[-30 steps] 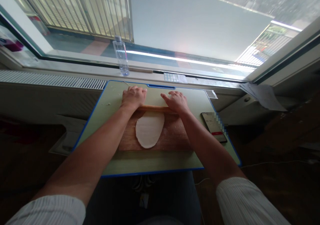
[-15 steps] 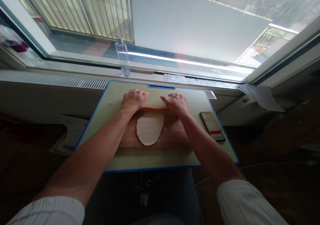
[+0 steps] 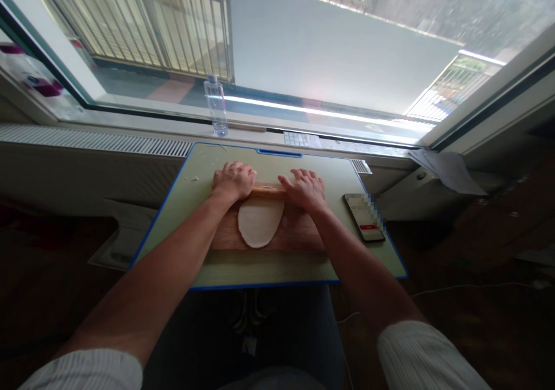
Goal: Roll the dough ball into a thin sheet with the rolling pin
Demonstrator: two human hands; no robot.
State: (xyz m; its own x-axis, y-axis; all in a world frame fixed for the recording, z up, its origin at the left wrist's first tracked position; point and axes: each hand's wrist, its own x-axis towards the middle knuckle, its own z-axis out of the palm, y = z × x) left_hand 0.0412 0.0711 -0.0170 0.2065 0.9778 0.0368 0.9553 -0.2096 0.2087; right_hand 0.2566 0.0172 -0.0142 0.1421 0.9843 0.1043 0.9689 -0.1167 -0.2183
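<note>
A wooden rolling pin (image 3: 269,193) lies crosswise over the far part of a flat, pale sheet of dough (image 3: 261,222). A thin strip of dough shows beyond the pin. Beneath them is a reddish-brown wooden board (image 3: 301,231). My left hand (image 3: 234,181) curls over the pin's left end, fingers bent. On the right end rests my right hand (image 3: 306,188), its palm on the pin, the thumb pointing inward and the fingers reaching forward. Both hands hide the pin's ends.
The board lies on a pale green, blue-edged table (image 3: 260,271). A phone (image 3: 364,216) lies at the table's right side. On the windowsill stand a clear plastic bottle (image 3: 216,106) and a white keyboard-like thing (image 3: 299,140). Papers (image 3: 446,170) hang at the right.
The rolling pin has come slightly toward me over the dough, with both hands on it. Some dough now shows on its far side. The camera view has shifted a little.
</note>
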